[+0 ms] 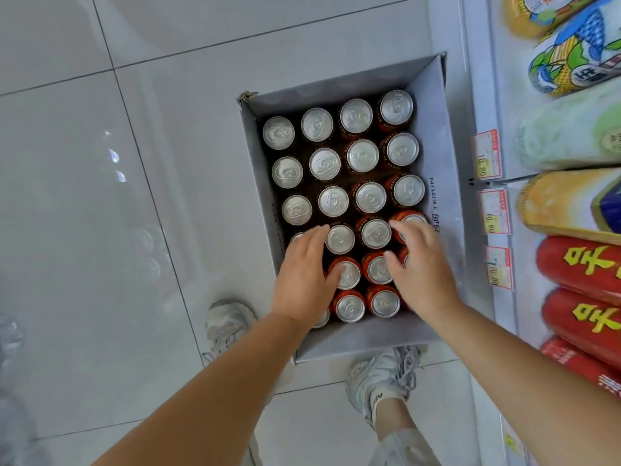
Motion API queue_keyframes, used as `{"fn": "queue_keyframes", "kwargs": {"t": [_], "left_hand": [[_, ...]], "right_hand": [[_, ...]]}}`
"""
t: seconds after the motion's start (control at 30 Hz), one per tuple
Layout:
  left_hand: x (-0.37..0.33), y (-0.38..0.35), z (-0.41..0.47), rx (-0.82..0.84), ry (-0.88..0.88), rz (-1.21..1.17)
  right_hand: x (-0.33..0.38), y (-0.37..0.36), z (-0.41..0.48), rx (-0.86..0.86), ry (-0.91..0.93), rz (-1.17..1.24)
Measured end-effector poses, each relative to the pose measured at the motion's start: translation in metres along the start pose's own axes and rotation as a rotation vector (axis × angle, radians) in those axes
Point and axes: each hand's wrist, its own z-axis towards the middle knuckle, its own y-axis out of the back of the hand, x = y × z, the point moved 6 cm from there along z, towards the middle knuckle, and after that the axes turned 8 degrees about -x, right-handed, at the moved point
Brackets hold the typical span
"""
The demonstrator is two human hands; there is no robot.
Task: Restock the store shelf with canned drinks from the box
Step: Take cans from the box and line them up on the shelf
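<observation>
Cans stand upright in the box, tops up, directly beneath left hand and right hand at the box's near end, both equally close, fingers spread loose, gripping nothing, shelf just right of the box.

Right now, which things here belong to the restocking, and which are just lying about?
Job: box, canned drinks inside it, left hand and right hand over them.
Lying about: bagged goods on the shelf, price tags, shoes, tiled floor.
</observation>
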Motion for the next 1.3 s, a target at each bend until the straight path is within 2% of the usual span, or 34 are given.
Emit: {"fn": "queue_keyframes", "kwargs": {"t": [0.03,0.1,0.33,0.5,0.67,0.8,0.87,1.0,1.13,1.3], "left_hand": [[0.003,-0.011,0.002,0.014,0.010,0.044],[0.010,-0.027,0.011,0.003,0.003,0.176],[0.018,-0.057,0.039,-0.149,-0.083,0.520],[0.017,-0.073,0.047,-0.140,0.046,0.509],[0.014,-0.061,0.047,-0.150,0.044,0.407],[-0.012,-0.011,0.024,-0.201,-0.061,0.301],[-0.033,0.027,0.006,-0.216,-0.083,0.165],[-0.097,0.124,-0.034,-0.065,0.012,-0.056],[-0.183,0.244,-0.071,-0.076,-0.112,-0.077],[-0.301,0.378,-0.125,-0.088,-0.309,-0.131]], "right_hand": [[-0.003,-0.014,-0.001,0.084,-0.034,0.007],[-0.008,-0.032,0.004,0.137,-0.052,-0.013],[-0.018,-0.066,0.020,0.013,0.075,-0.337],[-0.019,-0.078,0.023,-0.082,0.035,-0.354],[-0.024,-0.061,0.027,-0.082,0.027,-0.221],[-0.006,0.002,0.004,-0.151,0.037,-0.073],[0.014,0.048,-0.012,-0.178,0.010,0.022],[0.073,0.160,-0.056,-0.269,-0.057,0.244],[0.136,0.283,-0.104,-0.389,-0.158,0.348],[0.223,0.434,-0.179,-0.578,-0.152,0.478]]}}
